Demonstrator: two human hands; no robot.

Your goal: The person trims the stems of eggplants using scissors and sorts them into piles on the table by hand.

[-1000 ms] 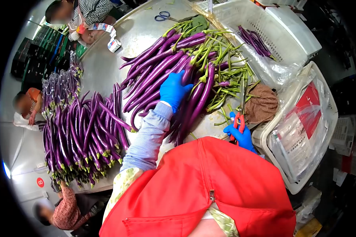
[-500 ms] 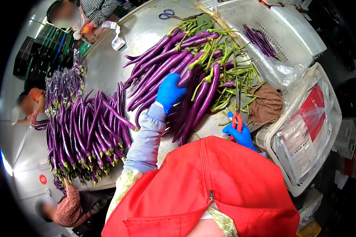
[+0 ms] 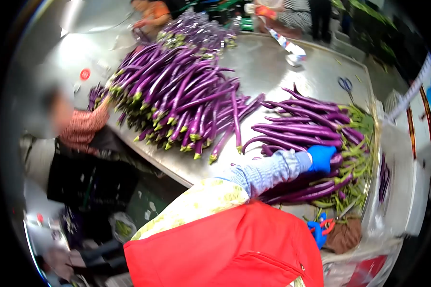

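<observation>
The left hand (image 3: 323, 159) lies on the near heap of long purple eggplants (image 3: 297, 129); whether it grips one is unclear. Apart from it, just off the heap's stem end, the right hand (image 3: 318, 232) is closed around red-handled scissors (image 3: 328, 226), beside a brown cloth (image 3: 344, 237). Left of the heap lies a larger eggplant pile (image 3: 187, 95).

Metal table (image 3: 256, 60) gleaming over dark floor (image 3: 151, 193)
A pale plastic crate (image 3: 398, 184) is standing beside its right edge; bluish-white light (image 3: 32, 246) is glowing at lower left.
</observation>
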